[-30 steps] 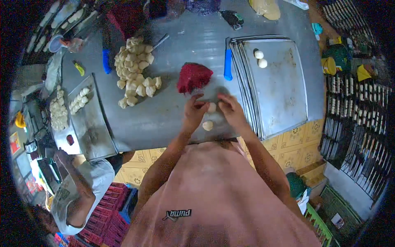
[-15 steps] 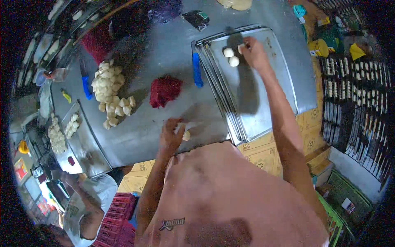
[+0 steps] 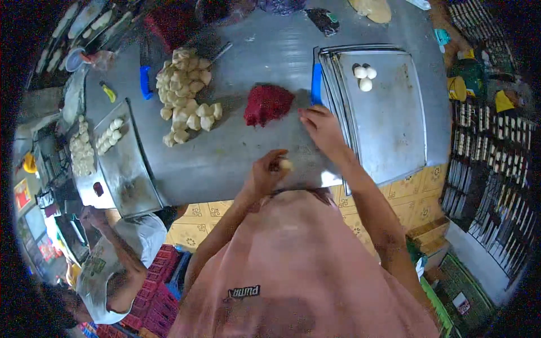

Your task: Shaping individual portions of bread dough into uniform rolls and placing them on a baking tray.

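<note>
Near the table's front edge, my left hand (image 3: 266, 174) is curled round a small pale dough piece (image 3: 286, 165), which shows past the fingers. To the upper right of it, my right hand (image 3: 324, 130) hovers beside the tray stack's left edge, fingers stretched leftward and nothing visible in them. A mound of crumbly dark red filling (image 3: 268, 105) lies just left of those fingertips. On the top metal tray (image 3: 389, 124), three smooth white dough balls (image 3: 365, 84) sit close together at the far end. Many cut dough pieces (image 3: 181, 84) are heaped left of the filling.
A blue strip-like handle (image 3: 316, 84) lies against the tray stack. Another blue handle (image 3: 146, 83) lies left of the dough heap. At far left, a second tray (image 3: 127, 169) holds dough balls, near a co-worker's arm (image 3: 115, 236). Loaded racks (image 3: 490, 129) stand at right.
My right hand has left the tray and moved left toward the filling; a third ball now rests with the other two. My left hand has closed round the dough piece. The view has shifted.
</note>
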`<control>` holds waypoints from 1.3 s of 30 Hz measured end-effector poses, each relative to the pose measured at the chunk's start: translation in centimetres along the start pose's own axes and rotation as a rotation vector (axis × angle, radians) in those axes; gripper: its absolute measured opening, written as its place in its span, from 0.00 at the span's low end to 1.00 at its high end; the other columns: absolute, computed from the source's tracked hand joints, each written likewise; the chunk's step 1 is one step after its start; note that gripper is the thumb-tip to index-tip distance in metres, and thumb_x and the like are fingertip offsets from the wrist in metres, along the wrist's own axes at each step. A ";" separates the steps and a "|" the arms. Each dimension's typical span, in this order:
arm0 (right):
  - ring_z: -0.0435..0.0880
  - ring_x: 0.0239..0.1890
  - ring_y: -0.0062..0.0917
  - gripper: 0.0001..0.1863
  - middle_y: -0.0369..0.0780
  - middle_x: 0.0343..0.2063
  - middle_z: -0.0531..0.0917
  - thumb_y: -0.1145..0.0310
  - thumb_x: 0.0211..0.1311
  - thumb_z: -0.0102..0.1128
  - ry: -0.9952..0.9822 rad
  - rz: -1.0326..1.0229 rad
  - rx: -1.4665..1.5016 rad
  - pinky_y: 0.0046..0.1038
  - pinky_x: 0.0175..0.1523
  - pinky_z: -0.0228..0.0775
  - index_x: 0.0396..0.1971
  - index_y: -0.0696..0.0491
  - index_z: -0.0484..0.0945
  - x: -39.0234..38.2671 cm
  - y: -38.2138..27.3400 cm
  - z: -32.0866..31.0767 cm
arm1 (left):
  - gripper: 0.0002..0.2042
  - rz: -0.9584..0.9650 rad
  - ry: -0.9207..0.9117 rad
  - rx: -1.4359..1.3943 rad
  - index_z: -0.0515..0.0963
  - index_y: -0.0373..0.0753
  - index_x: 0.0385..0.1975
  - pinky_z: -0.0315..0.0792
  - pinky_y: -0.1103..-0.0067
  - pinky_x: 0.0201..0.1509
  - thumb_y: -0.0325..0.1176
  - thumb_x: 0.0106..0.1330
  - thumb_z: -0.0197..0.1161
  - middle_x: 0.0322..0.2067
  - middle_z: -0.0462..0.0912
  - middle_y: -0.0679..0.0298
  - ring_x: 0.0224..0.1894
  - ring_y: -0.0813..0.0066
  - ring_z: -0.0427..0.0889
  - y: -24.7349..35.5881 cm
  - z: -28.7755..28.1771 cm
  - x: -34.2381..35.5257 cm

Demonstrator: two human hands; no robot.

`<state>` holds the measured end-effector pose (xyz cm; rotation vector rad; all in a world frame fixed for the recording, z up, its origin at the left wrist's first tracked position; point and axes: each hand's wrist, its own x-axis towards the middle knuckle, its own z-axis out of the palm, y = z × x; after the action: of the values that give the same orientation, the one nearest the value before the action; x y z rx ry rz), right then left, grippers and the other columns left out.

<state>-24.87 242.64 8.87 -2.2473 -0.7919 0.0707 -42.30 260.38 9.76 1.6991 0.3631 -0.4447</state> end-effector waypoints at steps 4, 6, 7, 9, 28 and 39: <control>0.80 0.40 0.36 0.12 0.40 0.35 0.83 0.69 0.56 0.68 0.138 -0.108 -0.155 0.36 0.44 0.76 0.41 0.52 0.85 0.6 -0.3 5.1 | 0.15 -0.092 0.038 -0.275 0.84 0.35 0.46 0.79 0.76 0.43 0.33 0.60 0.72 0.38 0.87 0.60 0.36 0.73 0.84 -1.9 -2.8 1.1; 0.80 0.40 0.36 0.12 0.39 0.35 0.83 0.68 0.56 0.68 0.112 -0.111 -0.214 0.36 0.43 0.76 0.42 0.52 0.85 0.8 0.1 6.1 | 0.15 -0.023 0.092 -0.204 0.84 0.35 0.46 0.79 0.76 0.42 0.32 0.60 0.72 0.38 0.87 0.60 0.36 0.74 0.84 -2.9 -4.1 1.1; 0.80 0.40 0.36 0.13 0.38 0.35 0.83 0.68 0.56 0.68 0.078 -0.100 -0.276 0.36 0.43 0.76 0.42 0.51 0.85 0.9 0.2 6.3 | 0.15 0.032 0.147 -0.122 0.83 0.34 0.46 0.79 0.77 0.42 0.32 0.60 0.72 0.38 0.87 0.61 0.35 0.75 0.84 -3.3 -4.6 1.1; 0.80 0.39 0.36 0.12 0.37 0.35 0.83 0.66 0.55 0.69 0.066 -0.139 -0.276 0.36 0.42 0.76 0.40 0.51 0.85 1.1 0.3 6.5 | 0.13 0.041 0.186 -0.125 0.82 0.33 0.46 0.78 0.79 0.43 0.29 0.63 0.69 0.38 0.87 0.62 0.36 0.78 0.83 -4.1 -5.0 0.9; 0.83 0.35 0.23 0.20 0.38 0.42 0.85 0.73 0.70 0.54 -0.130 -0.196 0.111 0.25 0.43 0.76 0.60 0.58 0.73 -4.5 -5.2 3.4 | 0.18 -0.161 0.272 -0.981 0.78 0.32 0.53 0.77 0.72 0.57 0.39 0.72 0.62 0.47 0.84 0.59 0.48 0.69 0.83 -1.1 0.5 4.1; 0.85 0.37 0.22 0.14 0.42 0.34 0.88 0.70 0.60 0.68 -0.320 0.586 0.575 0.28 0.44 0.77 0.43 0.60 0.85 -4.0 -5.6 2.6 | 0.15 -0.084 -0.091 -0.389 0.79 0.35 0.52 0.79 0.76 0.50 0.34 0.70 0.63 0.44 0.85 0.62 0.44 0.75 0.83 -0.2 -2.3 3.4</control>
<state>-31.76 245.04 9.97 -1.8499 -0.1928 0.8412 -39.17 262.69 8.26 1.2848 0.4259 -0.4775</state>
